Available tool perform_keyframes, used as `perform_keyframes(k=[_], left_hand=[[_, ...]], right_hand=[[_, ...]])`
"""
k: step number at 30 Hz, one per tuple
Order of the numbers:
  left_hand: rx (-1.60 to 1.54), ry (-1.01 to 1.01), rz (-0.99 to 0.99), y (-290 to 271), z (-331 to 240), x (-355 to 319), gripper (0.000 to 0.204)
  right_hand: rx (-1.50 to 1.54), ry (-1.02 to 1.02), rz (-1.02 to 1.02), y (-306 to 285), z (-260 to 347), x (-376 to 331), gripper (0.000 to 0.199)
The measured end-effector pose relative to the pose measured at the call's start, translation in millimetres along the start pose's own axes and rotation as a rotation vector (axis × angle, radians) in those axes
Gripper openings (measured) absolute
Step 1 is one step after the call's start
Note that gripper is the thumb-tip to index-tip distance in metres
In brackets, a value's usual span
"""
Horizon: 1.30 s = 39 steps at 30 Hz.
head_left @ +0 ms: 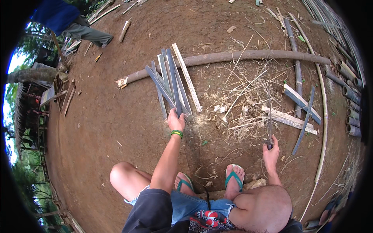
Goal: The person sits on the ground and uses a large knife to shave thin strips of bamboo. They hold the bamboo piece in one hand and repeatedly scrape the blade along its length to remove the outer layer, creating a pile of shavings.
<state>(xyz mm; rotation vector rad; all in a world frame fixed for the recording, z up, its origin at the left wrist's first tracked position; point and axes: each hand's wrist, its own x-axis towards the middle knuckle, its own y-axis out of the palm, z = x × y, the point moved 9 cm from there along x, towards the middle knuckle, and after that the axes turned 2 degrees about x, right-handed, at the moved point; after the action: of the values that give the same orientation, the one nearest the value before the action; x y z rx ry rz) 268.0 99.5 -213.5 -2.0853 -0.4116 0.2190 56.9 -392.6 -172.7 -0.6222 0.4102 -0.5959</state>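
Note:
My left hand (176, 121), with a green and yellow band at its wrist, is closed on the near end of a dark split bamboo slat (173, 83). That slat lies among several other bamboo slats (160, 95), their far ends propped on a long wooden pole (241, 55). Off to the right, my right hand (271, 152) is wrapped round the dark handle of a long, thin-bladed knife (270, 126). The blade points away from me, beside a heap of pale shavings (244, 103). How many slats my left fingers touch is partly hidden.
More cut slats (301, 103) lie crossed right of the shavings. A long thin pole (323, 128) runs along the right, near stacked bamboo tubes (351, 112). Another person (87, 33) stands at the far left. My sandalled feet (235, 178) are close by on brown earth.

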Motion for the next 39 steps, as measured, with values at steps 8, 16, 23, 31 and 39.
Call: perform_keyframes(k=[8, 16, 23, 31, 39], left_hand=[[-0.750, -0.166, 0.228, 24, 40, 2, 0.028], [-0.670, -0.258, 0.319, 24, 60, 3, 0.021], [-0.227, -0.231, 0.187, 8, 83, 4, 0.018], [-0.185, -0.154, 0.140, 15, 90, 10, 0.018], [-0.146, -0.088, 0.110, 22, 81, 4, 0.017]], right_hand=[[-0.102, 0.029, -0.061, -12, -40, -7, 0.064], [-0.146, 0.095, -0.002, 1, -68, -9, 0.072], [-0.162, 0.030, -0.012, 12, -69, -13, 0.073], [-0.156, -0.018, -0.024, 22, -75, -20, 0.074], [-0.129, 0.030, -0.040, 8, -83, -11, 0.068]])
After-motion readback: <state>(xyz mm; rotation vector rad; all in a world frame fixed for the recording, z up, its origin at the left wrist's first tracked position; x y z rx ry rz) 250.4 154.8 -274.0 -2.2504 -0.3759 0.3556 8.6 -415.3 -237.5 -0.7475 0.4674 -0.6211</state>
